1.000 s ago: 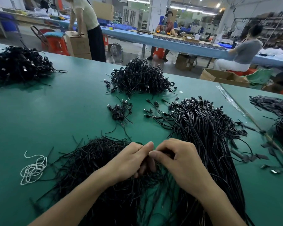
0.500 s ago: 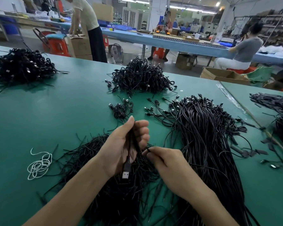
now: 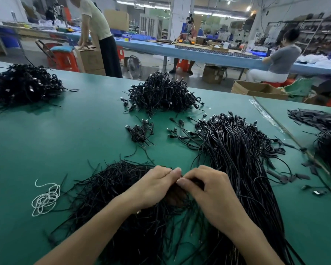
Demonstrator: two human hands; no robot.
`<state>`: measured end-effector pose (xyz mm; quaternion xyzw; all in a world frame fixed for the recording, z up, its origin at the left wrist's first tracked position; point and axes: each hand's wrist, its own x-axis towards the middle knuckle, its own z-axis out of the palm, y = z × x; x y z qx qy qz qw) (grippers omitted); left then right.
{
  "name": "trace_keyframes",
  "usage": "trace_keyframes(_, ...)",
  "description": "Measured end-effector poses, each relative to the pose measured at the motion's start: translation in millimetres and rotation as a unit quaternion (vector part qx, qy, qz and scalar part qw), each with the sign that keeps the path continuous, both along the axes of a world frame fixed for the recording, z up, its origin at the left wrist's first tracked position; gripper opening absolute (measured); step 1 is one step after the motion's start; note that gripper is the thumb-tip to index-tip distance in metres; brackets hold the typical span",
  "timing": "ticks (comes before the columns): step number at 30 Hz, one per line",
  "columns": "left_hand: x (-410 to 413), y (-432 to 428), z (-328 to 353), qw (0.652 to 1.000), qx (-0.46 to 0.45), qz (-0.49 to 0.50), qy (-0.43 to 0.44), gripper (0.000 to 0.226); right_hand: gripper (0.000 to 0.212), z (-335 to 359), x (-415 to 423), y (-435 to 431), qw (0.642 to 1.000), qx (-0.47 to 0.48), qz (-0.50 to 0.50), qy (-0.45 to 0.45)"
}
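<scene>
1. The left hand (image 3: pixel 153 186) and right hand (image 3: pixel 208 188) met at the lower middle of the frame. Both were curled, thumb tips against forefingers, pinching between them what looked like a black cable, though their fingers hid most of it.
2. That pinch hovered just over the pile of short black ties (image 3: pixel 107 188), with the long bundle of USB cables (image 3: pixel 237 150) lying beside the right hand.
3. To do the binding well, I would have kept the coil tight in the left hand, wound the tie snugly with the right, and kept stray ties from snagging.
4. A finished piece likely belonged with the small cluster of coiled cables (image 3: pixel 140 131) at mid-frame, before the large heap (image 3: pixel 161 94).
5. An open cardboard carton (image 3: pixel 256 90) sat past the green table (image 3: pixel 65 131) at the upper right, and I could not see what was in it.
6. At the upper left, a standing person leaned on a second carton (image 3: pixel 88 58), flaps shut, contents unseen.
</scene>
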<state>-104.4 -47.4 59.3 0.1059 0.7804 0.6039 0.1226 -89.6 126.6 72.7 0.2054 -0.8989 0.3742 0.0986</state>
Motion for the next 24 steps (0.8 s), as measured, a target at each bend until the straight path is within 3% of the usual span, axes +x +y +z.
trace_keyframes(2,1.2,-1.8,7.9,0.996,0.012,-0.062,-0.063,0.059,0.008,2.1,-3.5,2.8,0.999,-0.033,-0.001,-0.002)
trace_keyframes(5,-2.1,-6.9,13.4,0.991,0.032,-0.072,-0.108,0.06,0.008,2.9,-8.2,3.2,0.995,-0.098,0.005,-0.026)
trace_keyframes(9,-4.3,-8.4,9.0,0.971,0.164,-0.092,-0.145,0.049,0.017,-2.6,-9.1,0.0,0.983,-0.165,0.017,-0.082)
trace_keyframes(15,2.2,-13.7,4.1,0.891,0.384,-0.093,-0.223,0.042,0.018,-17.4,-7.0,-8.1,0.975,-0.191,-0.024,-0.109)
trace_keyframes(21,2.0,-10.8,10.2,0.851,0.476,-0.022,-0.221,0.038,0.017,-24.5,-5.3,-23.8,0.975,-0.194,-0.026,-0.109)
trace_keyframes(24,0.9,-8.8,10.8,0.848,0.489,0.014,-0.201,0.033,0.017,-25.9,-4.8,-28.8,0.98,-0.171,-0.015,-0.105)
